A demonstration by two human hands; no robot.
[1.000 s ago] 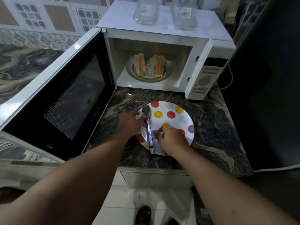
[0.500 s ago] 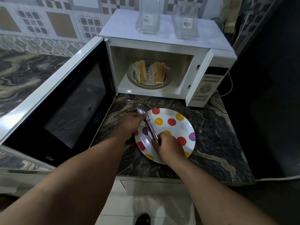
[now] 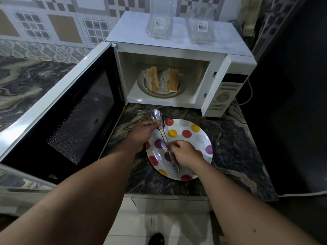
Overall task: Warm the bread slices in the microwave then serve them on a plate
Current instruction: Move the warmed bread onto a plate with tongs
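1. Looking down, I see the white microwave (image 3: 178, 48) on the dark marbled counter (image 3: 235, 149), its door (image 3: 70, 110) swung fully open to my left; two clear glass containers (image 3: 160, 16) stand on its top.
2. Round white plate (image 3: 203, 138) with red, yellow and purple dots, lying on the counter just in front of the microwave.
3. Glass turntable (image 3: 161, 93) inside the cavity, carrying the bread slices (image 3: 153, 80): two pale stacks with golden-brown crusts, standing on edge side by side, apart from each other.
4. My left hand (image 3: 143, 133) at the plate's left rim, fingers curled round the metal tongs (image 3: 163, 137) near their scalloped tips.
5. My right hand (image 3: 185, 152) over the plate, fingers pinching the tongs' handle end.
6. Tongs: slim, shiny, lying diagonally across the plate, tips past its far-left edge.
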